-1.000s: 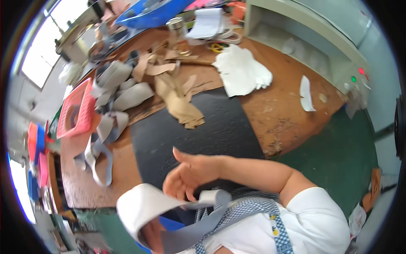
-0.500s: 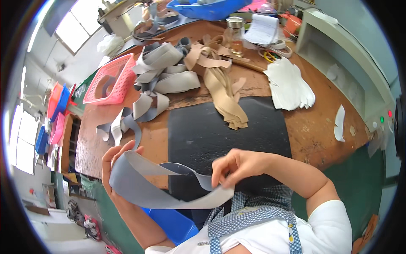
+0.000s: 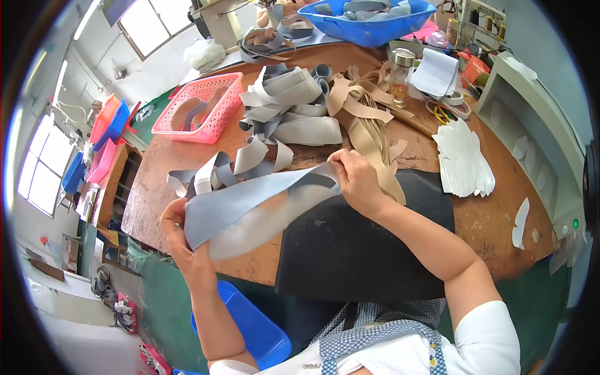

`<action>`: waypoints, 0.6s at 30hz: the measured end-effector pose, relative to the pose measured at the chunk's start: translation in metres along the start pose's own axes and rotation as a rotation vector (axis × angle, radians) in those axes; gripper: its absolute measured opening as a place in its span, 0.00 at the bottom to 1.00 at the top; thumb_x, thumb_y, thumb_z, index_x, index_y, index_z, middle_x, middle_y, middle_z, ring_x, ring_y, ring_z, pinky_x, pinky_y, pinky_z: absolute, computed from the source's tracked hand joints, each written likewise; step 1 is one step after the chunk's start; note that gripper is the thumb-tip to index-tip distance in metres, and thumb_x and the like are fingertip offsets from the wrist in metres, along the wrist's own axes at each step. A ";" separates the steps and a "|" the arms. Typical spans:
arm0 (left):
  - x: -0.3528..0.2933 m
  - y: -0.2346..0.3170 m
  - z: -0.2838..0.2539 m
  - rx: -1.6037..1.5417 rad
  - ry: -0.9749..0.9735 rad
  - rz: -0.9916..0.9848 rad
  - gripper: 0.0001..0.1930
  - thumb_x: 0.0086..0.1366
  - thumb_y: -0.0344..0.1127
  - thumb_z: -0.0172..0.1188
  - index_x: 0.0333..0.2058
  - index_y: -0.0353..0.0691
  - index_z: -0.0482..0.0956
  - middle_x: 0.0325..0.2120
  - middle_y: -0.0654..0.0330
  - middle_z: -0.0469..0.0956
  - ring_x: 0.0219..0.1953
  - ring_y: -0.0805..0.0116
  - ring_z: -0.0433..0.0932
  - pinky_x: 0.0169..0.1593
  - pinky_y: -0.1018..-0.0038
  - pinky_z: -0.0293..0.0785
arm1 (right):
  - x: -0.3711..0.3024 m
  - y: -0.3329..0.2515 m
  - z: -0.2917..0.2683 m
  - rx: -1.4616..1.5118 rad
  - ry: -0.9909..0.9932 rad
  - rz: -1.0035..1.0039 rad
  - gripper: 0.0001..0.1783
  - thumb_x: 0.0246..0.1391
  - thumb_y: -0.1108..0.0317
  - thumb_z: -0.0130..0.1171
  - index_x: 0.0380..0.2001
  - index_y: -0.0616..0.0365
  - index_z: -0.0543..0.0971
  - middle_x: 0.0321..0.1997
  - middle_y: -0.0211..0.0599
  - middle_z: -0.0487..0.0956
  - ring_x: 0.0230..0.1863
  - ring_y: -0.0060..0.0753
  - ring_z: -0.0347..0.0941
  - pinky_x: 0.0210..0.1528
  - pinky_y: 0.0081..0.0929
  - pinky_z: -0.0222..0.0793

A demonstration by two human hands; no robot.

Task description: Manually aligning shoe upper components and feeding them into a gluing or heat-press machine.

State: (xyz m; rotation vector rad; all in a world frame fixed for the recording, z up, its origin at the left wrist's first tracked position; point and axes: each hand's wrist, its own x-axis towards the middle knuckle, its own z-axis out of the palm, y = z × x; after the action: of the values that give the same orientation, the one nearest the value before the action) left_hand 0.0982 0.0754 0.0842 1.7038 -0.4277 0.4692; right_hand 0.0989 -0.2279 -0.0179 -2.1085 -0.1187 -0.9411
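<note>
A wide strip of grey-blue material with a pale underside (image 3: 240,203) is stretched between my hands as a loop above the table's near left part. My left hand (image 3: 182,234) grips the broad left end. With the fingers pinched, my right hand (image 3: 357,178) holds the other end, farther off and higher. Beneath the loop's right side lies a black mat (image 3: 369,244). Several loose grey and white strips (image 3: 231,169) curl just beyond the loop. Behind them is a heap of rolled grey strips (image 3: 290,94), beside a bundle of tan strips (image 3: 369,137).
A pink basket (image 3: 212,125) stands at the left, a blue tub (image 3: 381,30) at the back. To the right are a glass jar (image 3: 400,81), notepad (image 3: 435,72), white cut pieces (image 3: 464,156) and a grey shelf unit (image 3: 531,125). A blue bin (image 3: 269,340) sits below the table edge.
My right hand has moved up and away from my body, drawing its end of the strip over the table. The strip now slants upward to the right. The whole view has shifted.
</note>
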 end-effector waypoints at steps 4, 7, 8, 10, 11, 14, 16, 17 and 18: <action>0.006 -0.013 -0.010 -0.022 0.002 -0.051 0.22 0.64 0.28 0.59 0.56 0.35 0.67 0.43 0.62 0.70 0.48 0.74 0.70 0.54 0.77 0.66 | 0.025 -0.006 0.001 0.366 -0.021 0.403 0.07 0.67 0.67 0.55 0.38 0.59 0.76 0.27 0.27 0.76 0.24 0.19 0.69 0.27 0.19 0.62; 0.009 -0.038 -0.013 -0.258 0.078 -0.327 0.21 0.65 0.30 0.61 0.55 0.36 0.68 0.36 0.67 0.70 0.32 0.81 0.66 0.37 0.84 0.64 | 0.039 -0.009 -0.016 1.056 -0.173 0.756 0.09 0.67 0.65 0.57 0.42 0.58 0.73 0.29 0.26 0.77 0.19 0.12 0.66 0.23 0.10 0.60; 0.008 -0.049 -0.014 -0.258 0.079 -0.328 0.21 0.65 0.30 0.61 0.55 0.36 0.68 0.36 0.67 0.70 0.32 0.81 0.66 0.37 0.84 0.64 | 0.038 -0.010 -0.018 1.055 -0.174 0.757 0.09 0.67 0.65 0.57 0.42 0.58 0.73 0.29 0.26 0.77 0.19 0.12 0.66 0.23 0.10 0.60; 0.006 -0.062 -0.018 -0.227 0.054 -0.410 0.19 0.66 0.31 0.60 0.54 0.36 0.69 0.35 0.67 0.70 0.31 0.81 0.66 0.35 0.84 0.63 | 0.035 -0.023 -0.024 1.077 -0.243 0.777 0.11 0.64 0.64 0.60 0.43 0.60 0.73 0.31 0.29 0.79 0.23 0.15 0.74 0.25 0.12 0.69; 0.004 -0.064 -0.020 -0.146 0.063 -0.373 0.18 0.67 0.30 0.58 0.54 0.36 0.70 0.34 0.67 0.70 0.31 0.82 0.66 0.36 0.86 0.62 | 0.032 -0.025 -0.021 1.079 -0.246 0.776 0.11 0.64 0.64 0.60 0.43 0.60 0.73 0.31 0.29 0.79 0.23 0.15 0.74 0.25 0.12 0.69; 0.006 -0.052 -0.008 -0.071 0.046 -0.267 0.20 0.65 0.33 0.61 0.54 0.36 0.70 0.36 0.65 0.70 0.35 0.78 0.67 0.39 0.81 0.65 | 0.027 -0.020 -0.018 0.973 -0.345 0.603 0.12 0.62 0.67 0.61 0.44 0.61 0.73 0.32 0.32 0.81 0.25 0.20 0.80 0.25 0.16 0.75; 0.000 -0.026 0.006 0.112 0.034 -0.022 0.24 0.59 0.29 0.63 0.54 0.35 0.70 0.40 0.61 0.71 0.40 0.73 0.69 0.44 0.77 0.65 | 0.028 -0.001 -0.007 0.475 -0.319 0.579 0.11 0.60 0.72 0.59 0.44 0.62 0.73 0.30 0.35 0.82 0.23 0.26 0.81 0.22 0.20 0.75; -0.007 -0.012 0.015 0.299 0.035 0.219 0.27 0.54 0.26 0.64 0.54 0.35 0.69 0.43 0.57 0.71 0.44 0.67 0.70 0.48 0.73 0.66 | 0.033 0.004 0.002 0.462 -0.217 0.622 0.10 0.59 0.75 0.58 0.43 0.63 0.72 0.26 0.35 0.81 0.20 0.30 0.80 0.20 0.22 0.75; -0.017 0.002 0.029 0.287 -0.024 0.339 0.31 0.49 0.26 0.66 0.55 0.36 0.70 0.44 0.56 0.71 0.45 0.62 0.70 0.50 0.69 0.65 | 0.037 0.012 0.014 0.505 -0.124 0.689 0.10 0.59 0.75 0.58 0.42 0.64 0.72 0.25 0.36 0.80 0.17 0.33 0.79 0.19 0.23 0.74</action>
State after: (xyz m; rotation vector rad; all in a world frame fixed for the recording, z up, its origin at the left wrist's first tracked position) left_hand 0.0848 0.0470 0.0717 1.9217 -0.6987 0.7874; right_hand 0.1382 -0.2349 -0.0067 -1.5588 0.2699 -0.3177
